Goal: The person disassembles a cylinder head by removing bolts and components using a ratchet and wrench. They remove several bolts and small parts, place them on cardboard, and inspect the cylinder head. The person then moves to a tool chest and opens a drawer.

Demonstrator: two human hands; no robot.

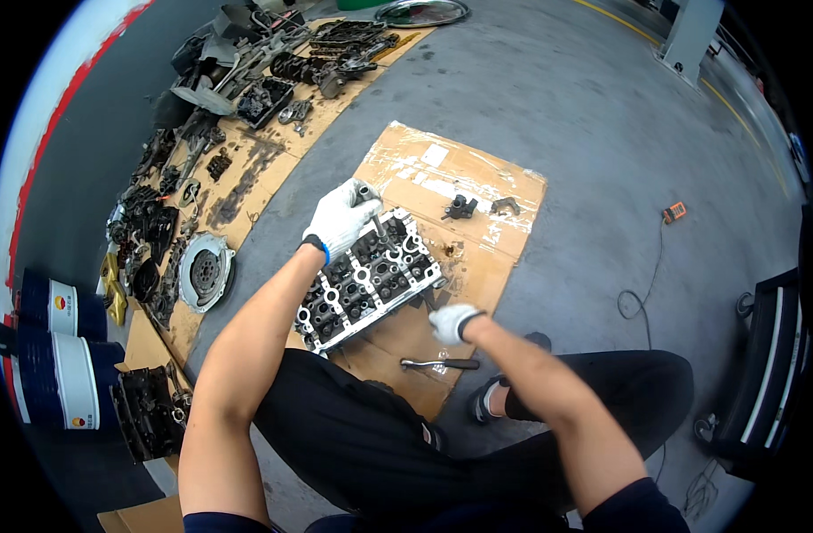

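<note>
A cylinder head (364,275) lies on a cardboard sheet in front of me, its valve side facing up. My left hand (337,220), in a white glove, is closed around an upright metal tube-shaped tool (364,190) over the far right part of the cylinder head. The tool's lower end reaches down among the valve parts. My right hand (453,323), also gloved, is closed just off the cylinder head's near right corner. Something thin and dark shows by its fingertips, too unclear to name. A ratchet wrench (440,363) with a black handle lies nearer to me.
On the cardboard sheet (486,293) rest a black part (460,207) and a brown metal bracket (505,206). Greasy engine parts line more cardboard at left, with a round clutch housing (206,272). Blue drums (64,377) stand left, a black tool cart (761,373) right.
</note>
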